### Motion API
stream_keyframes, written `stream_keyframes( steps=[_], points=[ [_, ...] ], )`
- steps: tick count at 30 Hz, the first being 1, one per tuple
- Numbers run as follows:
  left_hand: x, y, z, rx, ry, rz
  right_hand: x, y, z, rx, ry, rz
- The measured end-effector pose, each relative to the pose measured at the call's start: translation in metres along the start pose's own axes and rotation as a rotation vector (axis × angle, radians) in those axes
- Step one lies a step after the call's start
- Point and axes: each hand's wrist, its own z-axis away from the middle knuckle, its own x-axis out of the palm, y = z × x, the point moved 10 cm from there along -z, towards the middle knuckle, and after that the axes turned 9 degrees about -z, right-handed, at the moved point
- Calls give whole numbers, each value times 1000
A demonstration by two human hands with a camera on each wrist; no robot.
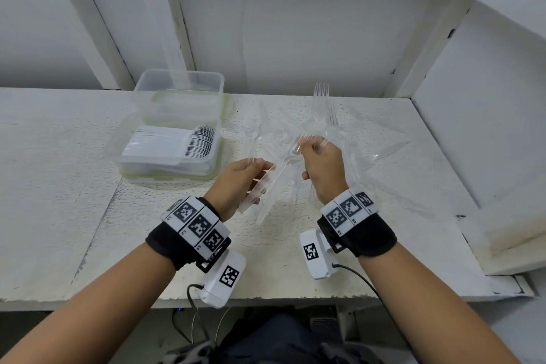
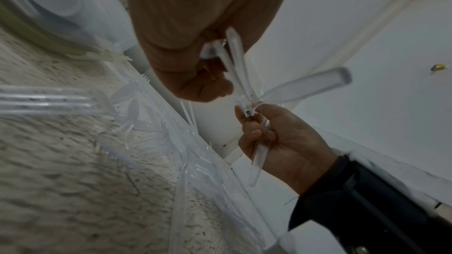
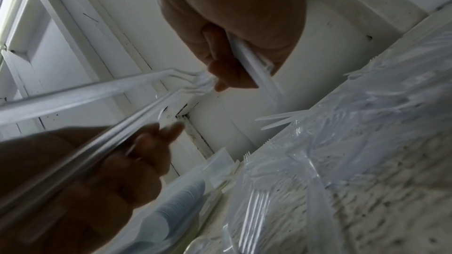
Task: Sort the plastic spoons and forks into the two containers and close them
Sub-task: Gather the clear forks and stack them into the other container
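Both hands are raised over the middle of the table. My left hand (image 1: 258, 164) grips a bundle of clear plastic forks (image 1: 257, 190) by the handles; in the left wrist view its fingers (image 2: 195, 76) curl round them. My right hand (image 1: 307, 145) holds a few more forks in its palm, and its fingertips (image 3: 220, 82) pinch the tine end of a fork reaching over from the left bundle. To the left, a clear container (image 1: 125, 156) holds a neat row of white spoons (image 1: 189, 145). A second clear container (image 1: 214, 80) stands behind it, looking empty.
Loose clear forks (image 1: 323, 103) lie piled on crinkled clear wrap (image 1: 384, 142) at the back and right of the white table (image 1: 59, 171). White walls close the back and the right side. A green-edged lid (image 1: 165, 180) lies under the spoon container.
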Motion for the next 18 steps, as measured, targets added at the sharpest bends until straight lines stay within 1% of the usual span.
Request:
stream_keyframes(
  steps=[2, 4, 6, 8, 10, 13, 15, 18],
  points=[
    [-8, -4, -1, -37, 48, -62, -4, -3, -1, -16, 7, -18],
    [-13, -6, 1, -63, 67, -148, -6, -7, -2, -31, 3, -29],
    [-11, -5, 3, -68, 47, -206, -5, -12, 0, -62, -14, -22],
    [-5, -4, 4, -54, 19, -216, -2, -17, 2, -99, -35, -3],
    [2, -2, 6, -41, -20, -159, 0, -21, 4, -127, -48, 5],
    [15, -3, 11, -79, -148, 47, 4, -23, 4, -176, -57, 16],
    [21, -2, 13, -104, -209, 102, 7, -24, 4, -195, -62, 18],
    [25, 1, 16, -121, -236, 123, 9, -23, 5, -182, -61, -14]
  ],
)
